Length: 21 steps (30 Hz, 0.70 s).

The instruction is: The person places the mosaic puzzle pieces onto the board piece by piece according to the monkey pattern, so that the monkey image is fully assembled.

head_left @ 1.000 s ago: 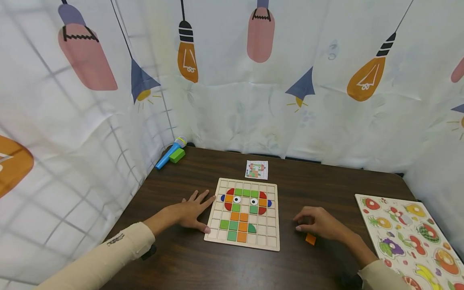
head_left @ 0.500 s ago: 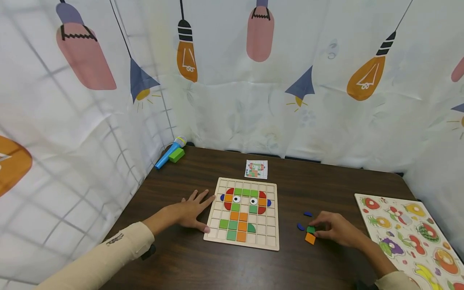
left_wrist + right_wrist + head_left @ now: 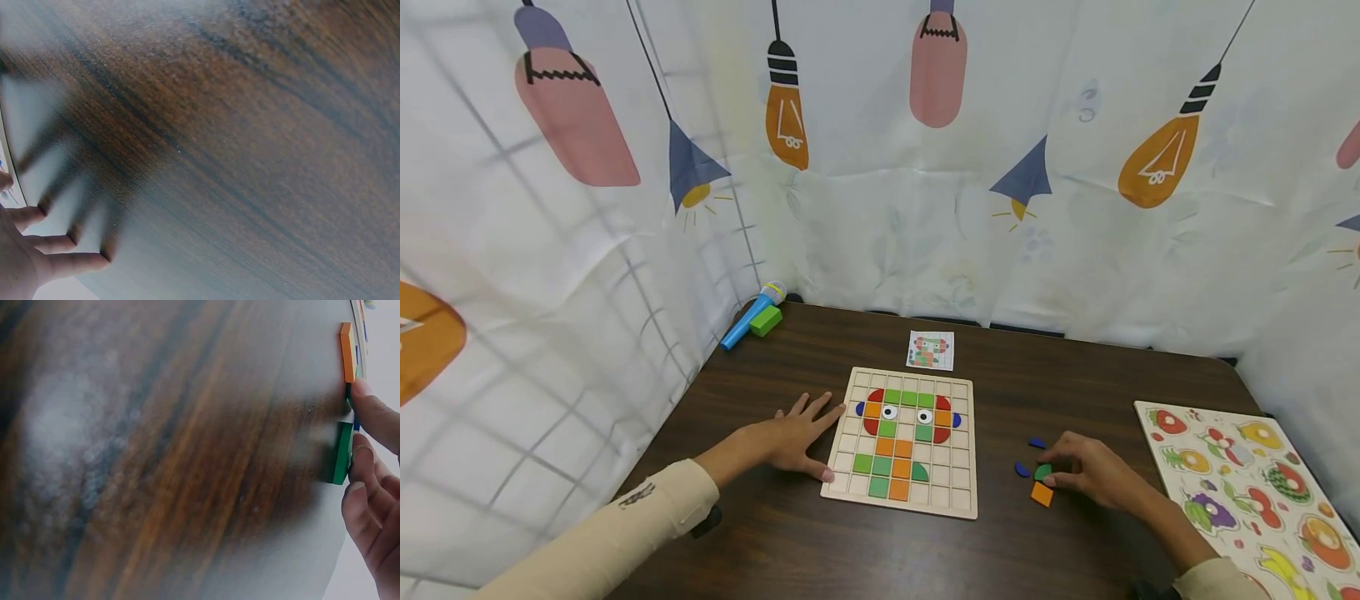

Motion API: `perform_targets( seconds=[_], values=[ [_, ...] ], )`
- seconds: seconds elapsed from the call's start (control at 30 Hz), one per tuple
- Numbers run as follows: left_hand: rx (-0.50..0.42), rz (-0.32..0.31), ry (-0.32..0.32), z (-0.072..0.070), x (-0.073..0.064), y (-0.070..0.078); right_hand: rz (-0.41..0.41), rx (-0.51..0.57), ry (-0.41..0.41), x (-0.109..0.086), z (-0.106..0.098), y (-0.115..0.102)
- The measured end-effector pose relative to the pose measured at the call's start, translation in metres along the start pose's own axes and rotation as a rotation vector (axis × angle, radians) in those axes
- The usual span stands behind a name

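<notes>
My left hand lies spread at the left edge of a wooden grid board, its fingertips and thumb at the rim. Coloured tiles form a figure with two eye pieces on the board. To the right of the board, my right hand is bent over loose pieces. Its curled fingers hold a green tile, hidden from the head view. The thumb tip is at a rounded green piece, beside an orange square tile. Two small blue pieces lie close by.
A small printed pattern card lies behind the board. A toy microphone and a green block are at the back left. A fruit-picture board covers the right side of the table. A printed curtain hangs behind.
My right hand has shifted right, uncovering the blue pieces and the orange tile. A rounded green piece now shows where a squarish green one was. The left hand stays put.
</notes>
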<state>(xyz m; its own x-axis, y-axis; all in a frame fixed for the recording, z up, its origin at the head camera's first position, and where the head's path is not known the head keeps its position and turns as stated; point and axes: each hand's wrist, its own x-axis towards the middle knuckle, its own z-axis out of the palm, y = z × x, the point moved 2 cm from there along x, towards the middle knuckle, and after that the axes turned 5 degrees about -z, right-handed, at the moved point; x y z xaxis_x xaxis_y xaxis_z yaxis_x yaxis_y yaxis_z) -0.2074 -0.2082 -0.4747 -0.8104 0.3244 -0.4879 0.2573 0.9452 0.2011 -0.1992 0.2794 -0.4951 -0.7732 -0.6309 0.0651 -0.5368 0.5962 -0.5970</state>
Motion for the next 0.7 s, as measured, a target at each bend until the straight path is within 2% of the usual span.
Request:
perform_targets(
  seconds=[0.17,0.43,0.57,0.7],
  values=[
    [0.003,0.008,0.002,-0.001,0.000,0.000,-0.018,0.016,-0.019,0.001,0.000,-0.001],
    [0.005,0.011,0.005,0.000,-0.001,0.000,-0.036,0.136,-0.078,0.009,0.004,-0.008],
    [0.003,0.010,0.004,0.000,0.000,-0.001,-0.056,0.126,-0.072,0.022,0.005,-0.020],
    [0.004,0.009,0.001,0.001,0.000,-0.001,-0.063,0.127,-0.072,0.043,0.009,-0.037]
  ],
)
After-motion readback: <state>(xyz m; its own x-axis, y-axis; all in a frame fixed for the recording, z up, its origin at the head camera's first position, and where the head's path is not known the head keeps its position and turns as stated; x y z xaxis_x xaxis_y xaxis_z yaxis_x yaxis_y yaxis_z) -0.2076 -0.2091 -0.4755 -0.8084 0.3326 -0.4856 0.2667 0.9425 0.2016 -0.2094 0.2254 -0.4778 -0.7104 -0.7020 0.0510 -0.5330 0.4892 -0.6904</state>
